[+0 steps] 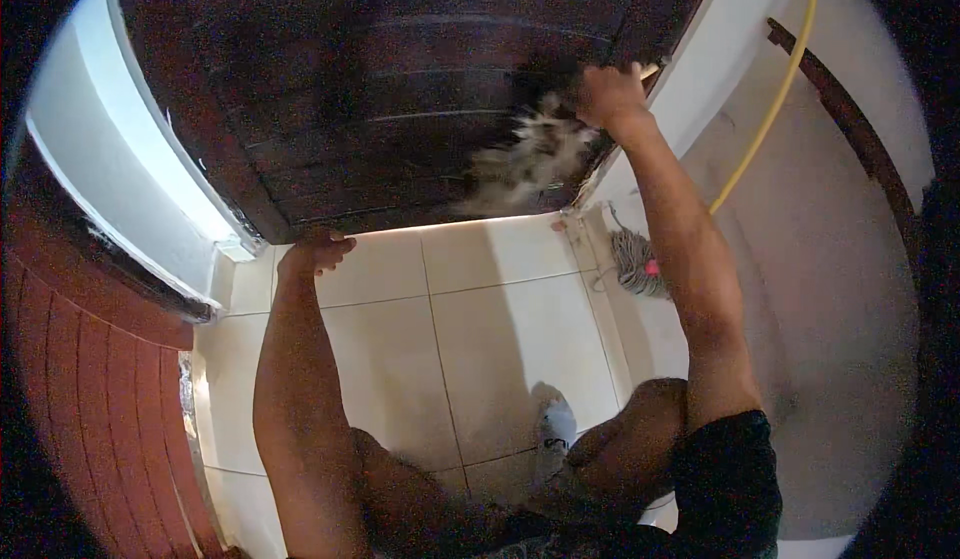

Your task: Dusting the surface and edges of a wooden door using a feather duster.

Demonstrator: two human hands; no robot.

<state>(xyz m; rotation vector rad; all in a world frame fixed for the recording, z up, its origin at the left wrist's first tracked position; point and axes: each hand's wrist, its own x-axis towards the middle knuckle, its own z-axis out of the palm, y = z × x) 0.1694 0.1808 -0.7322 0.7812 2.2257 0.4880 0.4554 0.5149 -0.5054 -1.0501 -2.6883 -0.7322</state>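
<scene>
In the head view my right hand [611, 98] is raised at the upper right, its fingers closed at the top end of a blurred, pale, fluffy duster [536, 150]. The duster lies against the lower right part of a dark wooden door [360, 94]. What joins it to my hand is too blurred to make out. My left hand [315, 251] is at the door's lower left corner by the floor, its fingers curled and partly hidden; whether it grips the door's edge is unclear.
Light floor tiles [382, 334] lie below the door. A grey string mop head [637, 259] with a pink part rests by the right wall, behind my right forearm. A yellow hose or cable [772, 116] hangs there. Reddish slatted wood [97, 379] stands at the left.
</scene>
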